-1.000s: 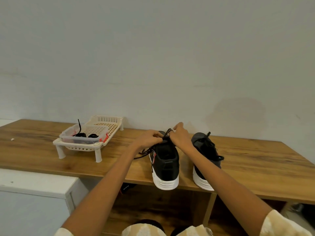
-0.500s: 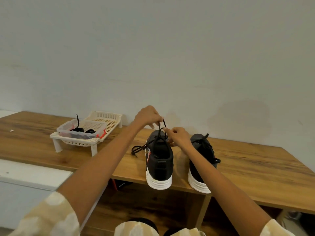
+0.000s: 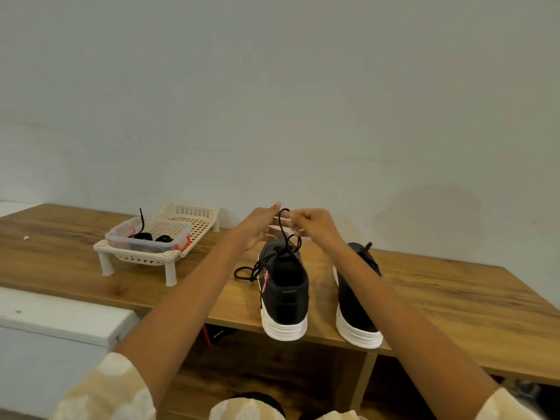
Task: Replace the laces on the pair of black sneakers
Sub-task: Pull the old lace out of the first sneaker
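Note:
Two black sneakers with white soles stand heel-first at the front edge of a wooden bench (image 3: 454, 301). The left sneaker (image 3: 285, 295) has a loosened black lace (image 3: 284, 230) rising from its tongue, and a loose end trails off its left side. My left hand (image 3: 257, 227) and my right hand (image 3: 313, 224) meet just above this shoe, and each pinches the raised loop of lace. The right sneaker (image 3: 357, 313) stays laced and lies partly behind my right forearm.
A cream slatted plastic rack (image 3: 197, 212) on short legs stands on the bench to the left and holds a clear tub (image 3: 145, 242) with black laces. The wall runs close behind the bench. A white cabinet (image 3: 60, 316) sits lower left, with open shelf space under the bench.
Both hands rose from the shoe's tongue and drew the lace up. My left hand, raised to the left half a second ago, has come back beside my right hand.

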